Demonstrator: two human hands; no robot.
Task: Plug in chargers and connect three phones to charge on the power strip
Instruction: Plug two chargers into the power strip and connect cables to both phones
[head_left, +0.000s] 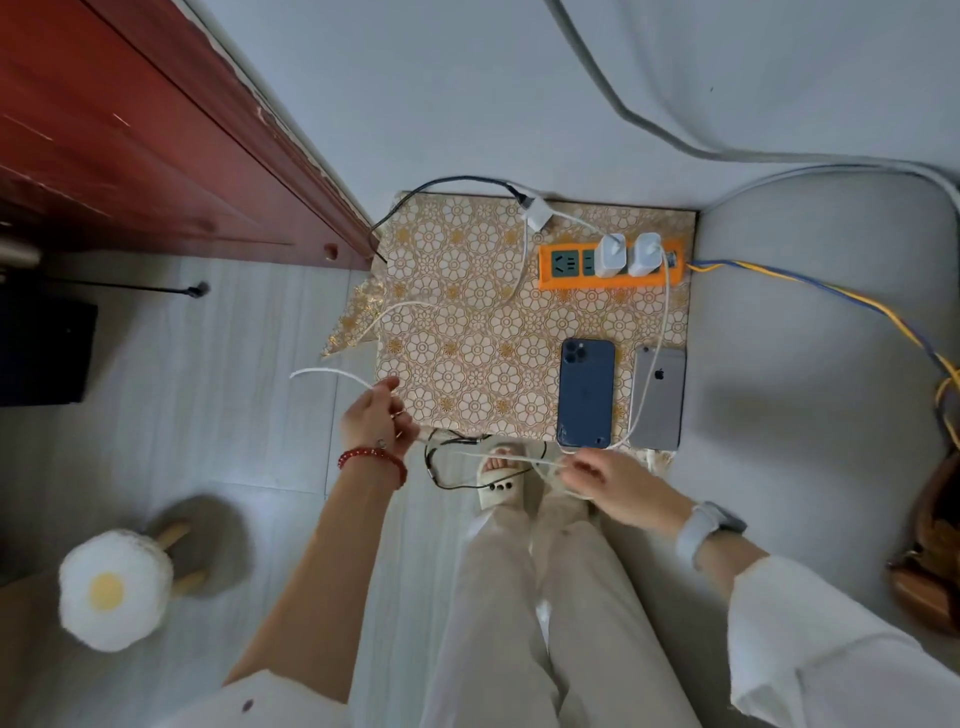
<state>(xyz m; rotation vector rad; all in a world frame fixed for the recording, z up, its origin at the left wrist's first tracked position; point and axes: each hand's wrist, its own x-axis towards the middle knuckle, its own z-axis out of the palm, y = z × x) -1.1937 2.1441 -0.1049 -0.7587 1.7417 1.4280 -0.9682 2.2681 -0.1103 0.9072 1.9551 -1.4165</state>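
Note:
An orange power strip (571, 280) lies at the back right of a small table with a gold floral cloth (467, 322). Two white chargers (610, 255) (644, 253) are plugged into it side by side. A third white charger (537, 215) lies loose behind the strip. A blue phone (586, 392) and a silver phone (657, 397) lie face down at the front right; a white cable runs along the silver one. My left hand (376, 413) pinches a white cable (332, 375) at the table's front left corner. My right hand (605, 480) grips tangled white cable below the front edge.
A red wooden door (156, 140) stands at left. A grey bed or sofa (810, 364) borders the table on the right, with a blue-yellow cord (831, 291) over it. A black wire (467, 478) lies by my slippered foot. A fried-egg plush stool (114, 587) sits lower left.

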